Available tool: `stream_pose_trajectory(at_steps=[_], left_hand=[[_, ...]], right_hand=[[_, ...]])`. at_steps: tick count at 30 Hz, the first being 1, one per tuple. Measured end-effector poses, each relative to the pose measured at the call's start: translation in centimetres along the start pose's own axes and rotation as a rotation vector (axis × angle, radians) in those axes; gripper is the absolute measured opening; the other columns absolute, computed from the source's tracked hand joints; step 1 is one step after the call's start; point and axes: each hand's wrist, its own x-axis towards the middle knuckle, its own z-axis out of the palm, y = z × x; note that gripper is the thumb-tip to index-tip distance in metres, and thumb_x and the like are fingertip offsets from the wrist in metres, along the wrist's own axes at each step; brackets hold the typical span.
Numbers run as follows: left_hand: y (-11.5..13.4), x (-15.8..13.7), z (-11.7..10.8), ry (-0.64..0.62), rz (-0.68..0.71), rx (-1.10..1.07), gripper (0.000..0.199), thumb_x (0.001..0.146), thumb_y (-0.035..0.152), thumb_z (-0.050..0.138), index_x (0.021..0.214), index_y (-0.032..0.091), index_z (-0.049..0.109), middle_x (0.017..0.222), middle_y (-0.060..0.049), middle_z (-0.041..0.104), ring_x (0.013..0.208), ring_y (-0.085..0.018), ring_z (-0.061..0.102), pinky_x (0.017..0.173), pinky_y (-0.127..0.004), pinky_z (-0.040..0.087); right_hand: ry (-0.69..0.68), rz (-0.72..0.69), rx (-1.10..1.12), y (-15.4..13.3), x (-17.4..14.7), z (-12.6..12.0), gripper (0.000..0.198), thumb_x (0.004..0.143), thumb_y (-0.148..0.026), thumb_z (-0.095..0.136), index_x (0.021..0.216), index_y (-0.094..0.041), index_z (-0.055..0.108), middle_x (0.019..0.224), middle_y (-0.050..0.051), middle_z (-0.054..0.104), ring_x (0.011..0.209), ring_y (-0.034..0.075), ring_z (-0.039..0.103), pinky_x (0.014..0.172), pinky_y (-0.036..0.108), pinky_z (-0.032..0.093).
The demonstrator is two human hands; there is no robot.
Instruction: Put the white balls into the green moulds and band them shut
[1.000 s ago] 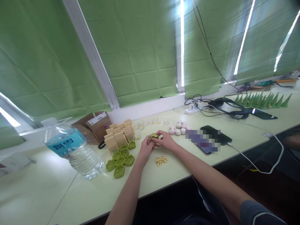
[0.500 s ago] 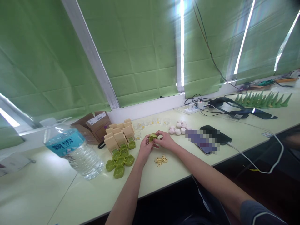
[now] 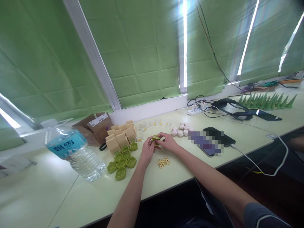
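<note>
Between my two hands is a small olive-green plastic cup-like piece (image 3: 155,138), held just above the table. My left hand (image 3: 148,148) grips its left side, and my right hand (image 3: 168,142) has its fingers closed on the right side. Fingers cover much of the piece. Nearer me lies a small pile of cream-coloured looped pieces (image 3: 163,162). To the left sit several similar green cups (image 3: 121,163), in front of upright beige block-like pieces (image 3: 121,139). A cluster of pale pink rounded pieces (image 3: 182,129) rests beyond my right hand.
A large water bottle (image 3: 76,152) and an open cardboard box (image 3: 96,126) stand left. Small clear pieces with yellow centres (image 3: 154,123) lie at the back. Right are a phone (image 3: 206,145), a black device (image 3: 219,135) on a white cable, a headset (image 3: 232,109) and green cones (image 3: 266,101).
The green piece has tilted slightly between my fingers, and less of it shows. My arms stay in nearly the same place.
</note>
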Motion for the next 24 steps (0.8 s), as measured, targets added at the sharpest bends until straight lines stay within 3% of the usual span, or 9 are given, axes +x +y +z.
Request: stream_pose_trajectory(at_steps=[4, 9, 16, 24], left_hand=[[-0.45, 0.26, -0.15, 0.018, 0.009, 0.017, 0.041, 0.080, 0.046, 0.061, 0.108, 0.018, 0.054, 0.086, -0.006, 0.069, 0.061, -0.016, 0.067, 0.050, -0.021, 0.035], [-0.55, 0.38, -0.23, 0.043, 0.003, 0.033, 0.042, 0.080, 0.047, 0.062, 0.109, 0.019, 0.052, 0.090, -0.006, 0.069, 0.060, -0.014, 0.065, 0.049, -0.021, 0.036], [-0.67, 0.48, -0.30, 0.088, 0.059, 0.069, 0.043, 0.075, 0.044, 0.069, 0.103, 0.017, 0.051, 0.083, -0.004, 0.066, 0.061, -0.013, 0.063, 0.062, -0.025, 0.048], [-0.66, 0.37, -0.14, 0.096, 0.079, 0.100, 0.036, 0.076, 0.039, 0.065, 0.101, 0.016, 0.051, 0.080, -0.003, 0.064, 0.057, -0.010, 0.057, 0.059, -0.024, 0.047]], right_hand=[[-0.003, -0.033, -0.022, -0.01, -0.07, 0.14, 0.018, 0.079, -0.035, 0.061, 0.086, -0.018, 0.062, 0.083, -0.001, 0.065, 0.059, 0.010, 0.050, 0.054, 0.021, 0.039], [0.004, -0.001, -0.038, 0.16, 0.07, 0.24, 0.019, 0.078, -0.034, 0.060, 0.087, -0.018, 0.062, 0.086, -0.001, 0.066, 0.050, 0.007, 0.043, 0.051, 0.022, 0.037], [0.021, 0.004, -0.047, 0.48, 0.18, 0.12, 0.018, 0.076, -0.032, 0.061, 0.087, -0.018, 0.062, 0.087, -0.001, 0.066, 0.050, 0.006, 0.043, 0.052, 0.022, 0.038], [0.011, -0.023, -0.049, 0.98, 0.29, 0.36, 0.015, 0.076, -0.031, 0.059, 0.083, -0.018, 0.057, 0.082, -0.002, 0.063, 0.053, 0.008, 0.045, 0.054, 0.022, 0.040]])
